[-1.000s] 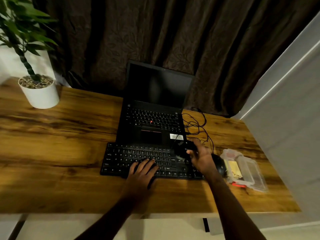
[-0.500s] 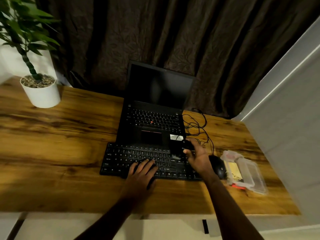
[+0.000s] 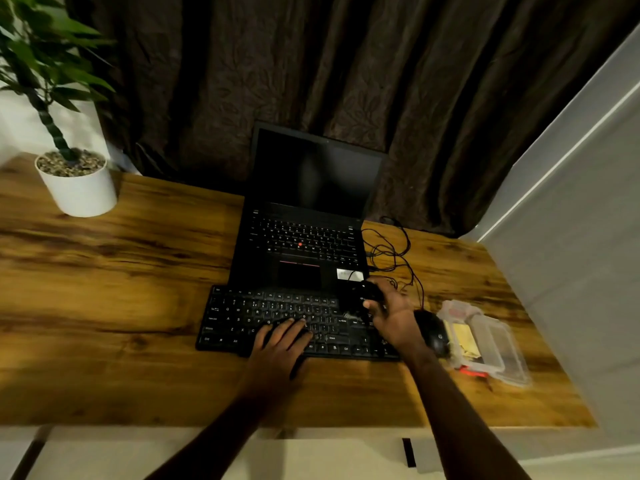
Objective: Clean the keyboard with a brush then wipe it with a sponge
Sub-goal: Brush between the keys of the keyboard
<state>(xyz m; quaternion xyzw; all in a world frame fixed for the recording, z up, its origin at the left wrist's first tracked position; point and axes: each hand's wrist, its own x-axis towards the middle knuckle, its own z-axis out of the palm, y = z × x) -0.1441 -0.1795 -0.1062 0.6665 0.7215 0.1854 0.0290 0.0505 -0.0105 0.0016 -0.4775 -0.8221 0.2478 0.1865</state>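
Black keyboard (image 3: 277, 317) lies on wooden desk (image 3: 121, 289), just near of open laptop (image 3: 304, 237). Left hand (image 3: 280, 344) rests flat on near-middle keys, fingers loosely together. Right hand (image 3: 391, 313) curls around dark brush (image 3: 363, 296) over keyboard's far right end. Mouse (image 3: 433, 332) just right; clear box (image 3: 485, 341) beyond, yellow sponge (image 3: 462, 337) inside.

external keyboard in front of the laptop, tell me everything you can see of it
The external keyboard is a flat black slab, plastic by its look, with low keys and pale legends. It lies flat on the wooden desk, its far edge against the open laptop. The left hand rests open on its near middle keys. The right hand holds a dark brush over its right end; whether the brush touches the keys is unclear. A black mouse sits beside its right end.
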